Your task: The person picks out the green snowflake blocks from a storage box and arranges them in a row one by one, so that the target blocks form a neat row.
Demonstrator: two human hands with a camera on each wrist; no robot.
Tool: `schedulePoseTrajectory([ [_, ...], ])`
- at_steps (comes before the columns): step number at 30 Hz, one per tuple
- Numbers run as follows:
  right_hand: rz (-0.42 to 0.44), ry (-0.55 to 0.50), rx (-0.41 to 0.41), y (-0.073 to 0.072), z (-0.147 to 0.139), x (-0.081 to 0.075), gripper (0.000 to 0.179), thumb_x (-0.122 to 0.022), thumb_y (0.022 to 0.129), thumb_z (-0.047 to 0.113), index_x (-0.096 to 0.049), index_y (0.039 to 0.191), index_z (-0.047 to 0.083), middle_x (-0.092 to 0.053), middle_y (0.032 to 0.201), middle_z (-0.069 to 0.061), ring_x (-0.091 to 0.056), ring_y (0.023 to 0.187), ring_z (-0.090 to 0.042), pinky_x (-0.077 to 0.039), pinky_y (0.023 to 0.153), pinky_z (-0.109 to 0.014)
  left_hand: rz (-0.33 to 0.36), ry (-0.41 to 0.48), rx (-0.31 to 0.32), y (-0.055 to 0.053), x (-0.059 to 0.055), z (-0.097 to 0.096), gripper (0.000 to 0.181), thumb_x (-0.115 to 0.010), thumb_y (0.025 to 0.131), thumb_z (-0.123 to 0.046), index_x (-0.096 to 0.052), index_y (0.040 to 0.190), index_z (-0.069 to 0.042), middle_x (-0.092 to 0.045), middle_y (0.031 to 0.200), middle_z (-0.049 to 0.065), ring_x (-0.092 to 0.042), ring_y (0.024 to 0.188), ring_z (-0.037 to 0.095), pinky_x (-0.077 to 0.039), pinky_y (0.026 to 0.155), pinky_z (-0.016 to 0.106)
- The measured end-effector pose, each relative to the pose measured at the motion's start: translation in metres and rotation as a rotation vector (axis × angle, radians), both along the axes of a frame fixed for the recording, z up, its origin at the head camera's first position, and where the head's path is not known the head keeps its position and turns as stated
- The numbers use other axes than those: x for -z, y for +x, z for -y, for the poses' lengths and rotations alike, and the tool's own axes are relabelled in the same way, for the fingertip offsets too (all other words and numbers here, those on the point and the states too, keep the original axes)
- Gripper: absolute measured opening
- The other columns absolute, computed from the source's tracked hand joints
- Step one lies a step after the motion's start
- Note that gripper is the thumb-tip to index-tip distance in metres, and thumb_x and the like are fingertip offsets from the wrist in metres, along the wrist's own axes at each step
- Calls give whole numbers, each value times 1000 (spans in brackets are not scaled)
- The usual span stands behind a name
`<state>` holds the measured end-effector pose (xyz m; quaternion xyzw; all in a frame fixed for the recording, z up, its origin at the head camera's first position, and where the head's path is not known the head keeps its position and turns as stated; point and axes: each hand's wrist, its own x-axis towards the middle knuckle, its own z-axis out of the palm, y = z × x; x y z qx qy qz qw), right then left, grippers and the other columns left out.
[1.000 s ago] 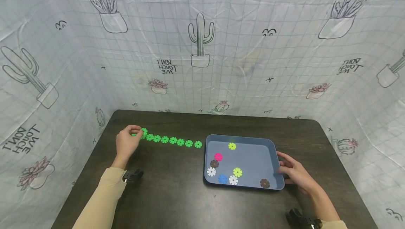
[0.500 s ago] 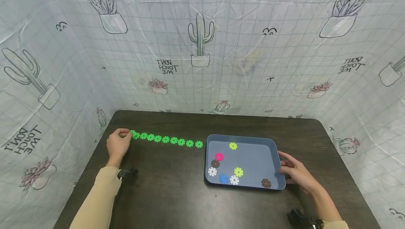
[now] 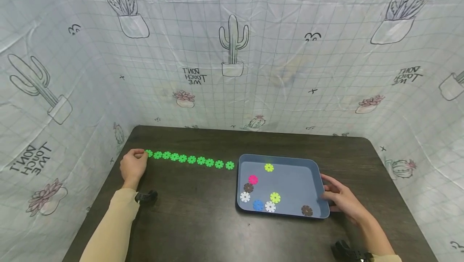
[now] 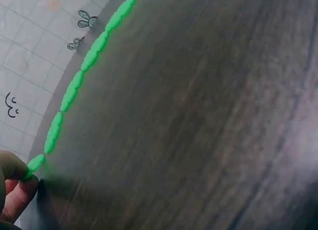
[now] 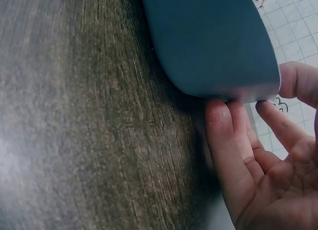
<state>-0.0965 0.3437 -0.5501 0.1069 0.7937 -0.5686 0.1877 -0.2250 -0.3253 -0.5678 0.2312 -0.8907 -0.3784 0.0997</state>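
At the left end of a row of green notched plastic discs (image 3: 191, 159), my left hand (image 3: 133, 168) pinches the last green disc (image 3: 148, 153) between thumb and fingertips. In the left wrist view that disc (image 4: 36, 163) is tilted up against the fingers, close to the neighbouring disc (image 4: 53, 132). My right hand (image 3: 342, 199) holds the right end of a blue-grey tray (image 3: 290, 177), thumb at the rim and fingers against the outer wall. The right wrist view shows the fingertips touching the tray's wall (image 5: 218, 46).
Inside the tray lie loose discs: yellow (image 3: 269, 167), pink (image 3: 253, 180), brown (image 3: 307, 210), white (image 3: 270, 207) and blue (image 3: 258, 205). The dark wooden table (image 3: 195, 221) ends at a patterned cloth (image 3: 275, 52) behind and at the sides.
My left hand has moved left and slightly down, bringing the green disc from above the row to its left end. The right hand stays on the tray.
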Motion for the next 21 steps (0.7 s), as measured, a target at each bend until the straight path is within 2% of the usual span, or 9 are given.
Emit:
schedulePoseTrajectory([
  [8,-2,-11,-9,-3,4,3,74,-62,100,8,-23,163,3,-50,137,-32,-65,105,-30,-59,81,-52,26,-23,8,4,3,6,35,-62,99,-30,-69,119,-2,-74,110,18,-67,93,38,-50,77,53],
  [15,4,1,-13,-7,5,7,74,-62,101,9,-22,163,3,-51,135,-30,-64,104,-29,-59,81,-52,0,-54,25,13,3,6,37,-60,100,-33,-69,120,-3,-73,110,17,-67,93,39,-50,77,55],
  [18,2,9,-12,-6,4,7,75,-62,101,8,-22,163,2,-51,135,-31,-64,105,-30,-59,81,-52,-23,-102,87,17,1,-1,36,-60,100,-33,-70,121,-6,-74,109,15,-67,86,35,-50,71,51],
  [21,-6,28,-15,-5,2,7,74,-62,100,8,-22,163,2,-51,136,-32,-64,107,-31,-59,81,-52,-68,-166,207,21,-3,-11,34,-63,100,-32,-71,121,-7,-74,107,13,-65,76,30,-49,63,45],
])
